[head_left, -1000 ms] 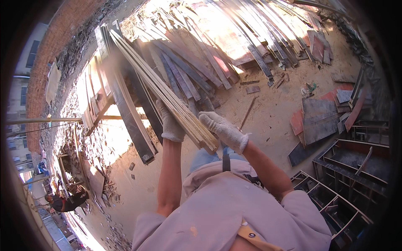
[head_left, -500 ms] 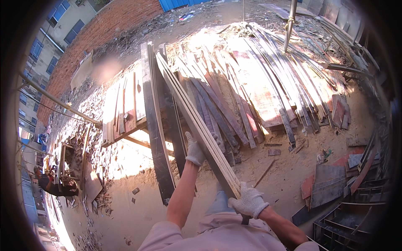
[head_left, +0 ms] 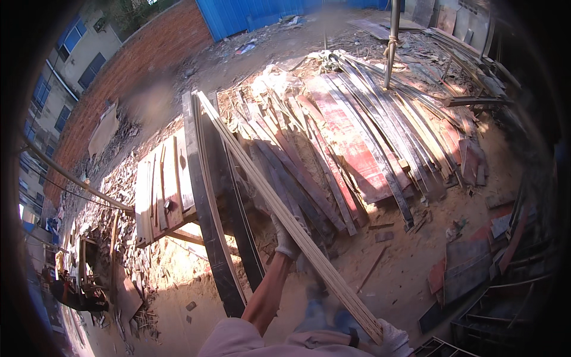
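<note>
A bundle of long, thin plywood strips [head_left: 321, 262] slants across the middle, its pale layered edges facing up. My left hand [head_left: 286, 239], in a light work glove, grips it around the middle from the left and below, and some of its fingers are hidden behind the strips. At the near end, my right hand [head_left: 394, 340], also gloved, is closed on the bundle close to the lower edge of view. The far end reaches up beside dark-faced boards [head_left: 205, 208], which lie lengthwise just left of the bundle.
More strips and reddish panels [head_left: 363, 160] lie in a broad pile to the right. Light boards [head_left: 163, 184] rest at left. A metal pole [head_left: 391, 47] stands at the back. Scrap panels [head_left: 470, 262] lie at right. Another person [head_left: 74, 294] is at far left.
The bundle has rolled, so its dark face no longer shows and its edges face up. My right hand has gone down and right with the near end. The view has tilted upward.
</note>
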Demonstrator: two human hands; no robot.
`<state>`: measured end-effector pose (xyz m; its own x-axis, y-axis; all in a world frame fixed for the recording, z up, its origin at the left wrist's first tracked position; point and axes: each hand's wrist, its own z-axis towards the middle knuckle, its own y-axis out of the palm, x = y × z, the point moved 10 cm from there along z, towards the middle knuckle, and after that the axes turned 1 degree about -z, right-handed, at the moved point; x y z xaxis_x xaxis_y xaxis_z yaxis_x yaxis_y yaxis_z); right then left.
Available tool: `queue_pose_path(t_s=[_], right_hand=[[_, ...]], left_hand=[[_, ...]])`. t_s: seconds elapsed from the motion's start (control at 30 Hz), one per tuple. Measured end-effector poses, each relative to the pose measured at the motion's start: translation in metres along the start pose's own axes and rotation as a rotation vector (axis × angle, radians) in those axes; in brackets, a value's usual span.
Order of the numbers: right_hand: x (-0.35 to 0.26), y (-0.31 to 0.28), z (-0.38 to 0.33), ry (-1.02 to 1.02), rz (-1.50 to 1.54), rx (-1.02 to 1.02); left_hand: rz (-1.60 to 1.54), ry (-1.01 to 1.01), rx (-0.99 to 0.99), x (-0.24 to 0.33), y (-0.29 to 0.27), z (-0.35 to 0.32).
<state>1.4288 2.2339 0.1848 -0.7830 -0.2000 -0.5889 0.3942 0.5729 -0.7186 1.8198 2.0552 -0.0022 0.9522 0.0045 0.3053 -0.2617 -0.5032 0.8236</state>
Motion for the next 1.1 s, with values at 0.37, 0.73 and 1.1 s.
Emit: queue_pose_path(t_s=[0.37,0.73,1.1], right_hand=[[0.313,0.005,-0.213,0.274,-0.327,0.420],[0.613,0.012,-0.138,1.119,-0.146,0.183],[0.458,-0.514,0.114,-0.271,0.593,0.823]], left_hand=[[0.166,0.014,-0.498,-0.090,0.181,0.002],[0.127,0.020,-0.677,-0.350,0.399,-0.030],[0.865,0.596,-0.522,-0.514,0.597,0.066]])
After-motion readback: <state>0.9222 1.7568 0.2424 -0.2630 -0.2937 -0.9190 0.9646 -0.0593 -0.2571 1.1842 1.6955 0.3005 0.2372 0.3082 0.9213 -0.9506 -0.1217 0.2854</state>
